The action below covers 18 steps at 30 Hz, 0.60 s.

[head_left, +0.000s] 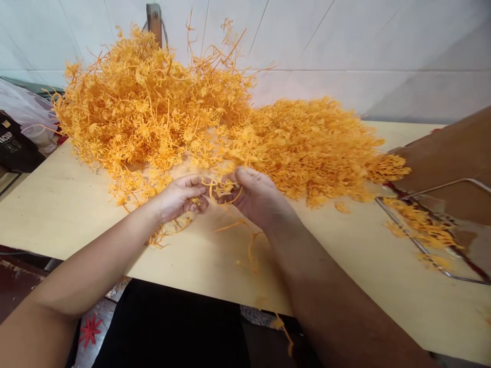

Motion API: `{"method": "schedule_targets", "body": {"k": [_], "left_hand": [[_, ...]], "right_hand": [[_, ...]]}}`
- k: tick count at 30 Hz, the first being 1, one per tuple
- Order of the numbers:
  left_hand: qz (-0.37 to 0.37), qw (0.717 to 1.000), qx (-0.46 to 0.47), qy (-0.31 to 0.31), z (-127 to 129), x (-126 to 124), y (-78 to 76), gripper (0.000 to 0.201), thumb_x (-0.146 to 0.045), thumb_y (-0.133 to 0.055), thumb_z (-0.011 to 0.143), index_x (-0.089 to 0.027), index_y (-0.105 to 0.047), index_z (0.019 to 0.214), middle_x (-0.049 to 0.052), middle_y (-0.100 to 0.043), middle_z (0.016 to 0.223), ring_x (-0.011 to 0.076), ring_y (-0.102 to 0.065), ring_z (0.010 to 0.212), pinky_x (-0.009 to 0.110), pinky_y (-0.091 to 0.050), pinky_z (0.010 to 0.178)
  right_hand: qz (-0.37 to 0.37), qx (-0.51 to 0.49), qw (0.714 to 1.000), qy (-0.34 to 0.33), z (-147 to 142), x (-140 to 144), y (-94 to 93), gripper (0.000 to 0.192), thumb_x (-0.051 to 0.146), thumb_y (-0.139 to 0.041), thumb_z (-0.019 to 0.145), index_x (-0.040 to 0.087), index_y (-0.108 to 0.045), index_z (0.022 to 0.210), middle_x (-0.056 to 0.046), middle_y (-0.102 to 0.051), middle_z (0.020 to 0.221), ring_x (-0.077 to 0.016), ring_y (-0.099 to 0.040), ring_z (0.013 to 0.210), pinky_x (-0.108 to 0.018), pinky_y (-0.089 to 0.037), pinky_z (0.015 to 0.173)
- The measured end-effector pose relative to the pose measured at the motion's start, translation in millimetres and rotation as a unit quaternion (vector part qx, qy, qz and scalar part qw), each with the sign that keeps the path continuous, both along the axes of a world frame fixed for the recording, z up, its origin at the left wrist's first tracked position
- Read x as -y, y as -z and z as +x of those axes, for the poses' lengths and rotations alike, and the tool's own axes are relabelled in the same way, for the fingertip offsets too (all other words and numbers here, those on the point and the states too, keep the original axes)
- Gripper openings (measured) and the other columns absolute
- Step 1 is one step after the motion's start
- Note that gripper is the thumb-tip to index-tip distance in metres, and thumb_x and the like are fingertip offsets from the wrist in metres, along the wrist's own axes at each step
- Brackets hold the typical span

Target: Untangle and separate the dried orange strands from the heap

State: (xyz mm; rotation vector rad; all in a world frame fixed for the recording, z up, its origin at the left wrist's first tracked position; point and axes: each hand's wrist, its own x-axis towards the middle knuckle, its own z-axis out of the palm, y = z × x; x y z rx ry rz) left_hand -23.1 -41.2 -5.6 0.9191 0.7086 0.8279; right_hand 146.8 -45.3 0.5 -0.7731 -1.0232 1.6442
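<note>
Table point(76, 204) carries a big orange strand pile point(199, 128), spreading wide left to right, just beyond both hands. Wire rack point(422, 245) sits off right with loose bits. Left hand point(180, 197) and right hand point(257, 197) meet at the pile's near edge, fingers pinched on one small strand clump point(224, 189) stretched between them, equally near.

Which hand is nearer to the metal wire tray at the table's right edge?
The right hand. It sits at the table's middle, just left of the wire tray, pinching orange strands. The left hand is farther left, beyond the right hand, gripping the same strands.
</note>
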Motion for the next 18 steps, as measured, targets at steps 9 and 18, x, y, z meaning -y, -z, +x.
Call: {"method": "schedule_targets", "body": {"k": [9, 18], "left_hand": [[0.091, 0.983, -0.152, -0.051, 7, 2, 0.3, 0.027, -0.035, -0.065, 0.07, -0.014, -0.052, 0.079, -0.003, -0.051, 0.068, 0.0032, -0.043, 0.054, 0.018, -0.031, 0.051], [0.167, 0.972, -0.159, -0.037, 10, -5, 12.1, 0.014, -0.021, -0.06, 0.073, -0.013, -0.053, 0.082, -0.002, -0.055, 0.073, 0.0055, -0.051, 0.068, 0.02, -0.039, 0.067]], "right_hand": [[0.038, 0.139, 0.988, -0.054, -1, 2, 8.7, 0.035, 0.049, -0.067, 0.065, 0.016, -0.055, 0.067, 0.002, -0.049, 0.063, -0.0073, -0.049, 0.055, -0.022, -0.048, 0.051], [0.047, 0.146, 0.985, -0.079, -4, 3, 11.3, 0.041, 0.053, -0.066, 0.064, 0.016, -0.049, 0.064, 0.003, -0.044, 0.063, -0.0067, -0.045, 0.056, -0.022, -0.046, 0.052]]}}
